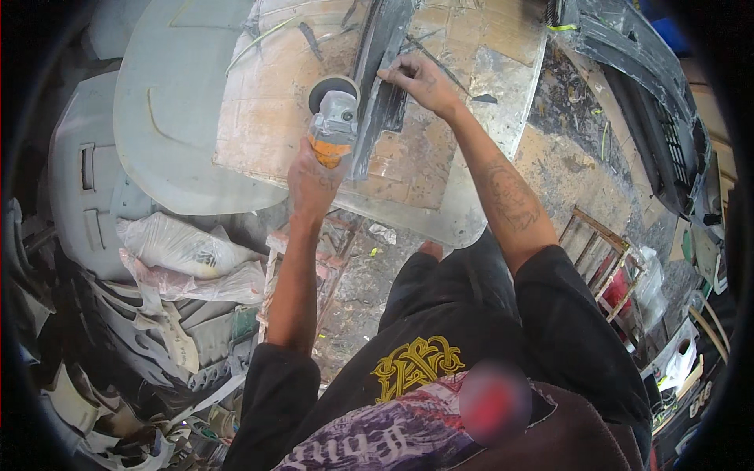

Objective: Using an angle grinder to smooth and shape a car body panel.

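Note:
My left hand [312,184] is wrapped round the body of an angle grinder [336,118], grey at the head and orange lower down. Its round disc [334,88] points away from me, close to the left side of a long dark plastic part [375,102]. That part lies lengthwise over a cardboard-covered work surface [416,174]. On the part's other side, my right hand [422,80] has thumb and forefinger pinched together at its edge. Whatever sits between those fingertips is too small to make out. A thin dark strip [437,64] lies beside this hand.
Large grey curved panels [173,102] stand at the left, with plastic-wrapped bundles [192,247] below them. A dark bumper-like part [652,118] is at the far right. Metal frames [601,263] flank my legs. Piled plastic parts [169,337] fill the lower left.

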A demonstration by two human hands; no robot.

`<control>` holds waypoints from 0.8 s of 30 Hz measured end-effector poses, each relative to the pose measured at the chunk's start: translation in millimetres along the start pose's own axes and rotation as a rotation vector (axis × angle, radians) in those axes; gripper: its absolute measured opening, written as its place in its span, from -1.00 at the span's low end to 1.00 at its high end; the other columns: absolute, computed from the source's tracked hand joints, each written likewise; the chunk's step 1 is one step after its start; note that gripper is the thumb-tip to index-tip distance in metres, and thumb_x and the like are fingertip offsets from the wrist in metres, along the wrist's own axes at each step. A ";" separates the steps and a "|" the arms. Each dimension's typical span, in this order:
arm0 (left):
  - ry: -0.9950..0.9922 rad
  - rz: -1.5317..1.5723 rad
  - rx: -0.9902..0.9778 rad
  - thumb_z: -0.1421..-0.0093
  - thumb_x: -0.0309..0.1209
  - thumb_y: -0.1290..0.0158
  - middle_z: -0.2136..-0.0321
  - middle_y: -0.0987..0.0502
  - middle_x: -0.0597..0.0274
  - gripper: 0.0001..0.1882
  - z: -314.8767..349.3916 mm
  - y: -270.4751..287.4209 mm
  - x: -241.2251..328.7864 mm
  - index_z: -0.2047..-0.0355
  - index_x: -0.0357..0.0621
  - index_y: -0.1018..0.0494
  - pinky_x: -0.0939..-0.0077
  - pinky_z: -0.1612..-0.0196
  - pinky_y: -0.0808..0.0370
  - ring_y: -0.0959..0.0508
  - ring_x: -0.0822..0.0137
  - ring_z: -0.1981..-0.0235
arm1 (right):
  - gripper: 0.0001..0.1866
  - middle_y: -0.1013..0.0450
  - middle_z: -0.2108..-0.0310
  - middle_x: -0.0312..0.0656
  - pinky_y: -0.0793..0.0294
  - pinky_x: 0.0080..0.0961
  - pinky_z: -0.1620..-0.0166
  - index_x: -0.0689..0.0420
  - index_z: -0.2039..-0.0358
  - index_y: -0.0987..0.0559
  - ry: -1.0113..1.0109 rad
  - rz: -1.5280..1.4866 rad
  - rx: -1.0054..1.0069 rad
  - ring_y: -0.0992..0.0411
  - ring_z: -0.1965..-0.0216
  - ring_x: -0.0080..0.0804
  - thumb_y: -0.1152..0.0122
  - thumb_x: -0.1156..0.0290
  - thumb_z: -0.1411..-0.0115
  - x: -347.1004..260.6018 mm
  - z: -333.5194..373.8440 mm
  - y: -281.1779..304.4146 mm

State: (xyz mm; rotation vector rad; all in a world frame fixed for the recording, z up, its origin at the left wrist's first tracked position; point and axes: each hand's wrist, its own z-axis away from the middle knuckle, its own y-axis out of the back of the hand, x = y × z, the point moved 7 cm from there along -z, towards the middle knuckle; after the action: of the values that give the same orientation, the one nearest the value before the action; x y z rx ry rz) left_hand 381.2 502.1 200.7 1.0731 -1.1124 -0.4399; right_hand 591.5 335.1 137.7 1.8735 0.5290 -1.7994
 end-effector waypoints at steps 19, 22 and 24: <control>0.046 0.080 -0.040 0.00 -0.24 -0.42 0.38 -0.65 -0.24 -0.50 91.4 -8.4 -90.7 0.20 -0.27 -0.43 -0.07 0.27 -0.56 -0.67 -0.30 0.28 | -0.63 -0.59 0.35 -0.18 -0.49 -0.53 0.05 0.29 0.19 -0.64 -0.218 -0.004 0.315 -0.55 0.20 -0.51 -0.34 0.16 -0.37 13.3 121.0 14.9; 0.031 0.116 -0.033 0.00 -0.24 -0.43 0.39 -0.65 -0.24 -0.48 91.3 -14.7 -91.9 0.18 -0.26 -0.44 -0.05 0.27 -0.57 -0.67 -0.29 0.29 | -0.63 -0.58 0.14 -0.10 -0.49 -0.47 -0.03 0.28 0.06 -0.62 0.035 0.133 0.229 -0.56 0.05 -0.38 -0.26 0.17 -0.42 -10.4 79.2 6.2; 0.031 0.131 -0.029 0.01 -0.24 -0.43 0.38 -0.65 -0.23 -0.49 92.2 -16.8 -93.3 0.18 -0.26 -0.44 -0.05 0.27 -0.57 -0.67 -0.28 0.29 | -0.60 -0.58 0.03 -0.07 -0.49 -0.44 -0.09 0.29 -0.02 -0.60 0.077 0.205 0.155 -0.56 -0.04 -0.34 -0.20 0.17 -0.46 -15.0 53.5 4.8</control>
State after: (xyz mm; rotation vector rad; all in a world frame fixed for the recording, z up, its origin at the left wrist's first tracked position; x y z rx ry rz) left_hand 263.6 521.1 143.2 0.9724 -1.1383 -0.3334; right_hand 550.1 300.6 152.2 2.0258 0.2187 -1.6804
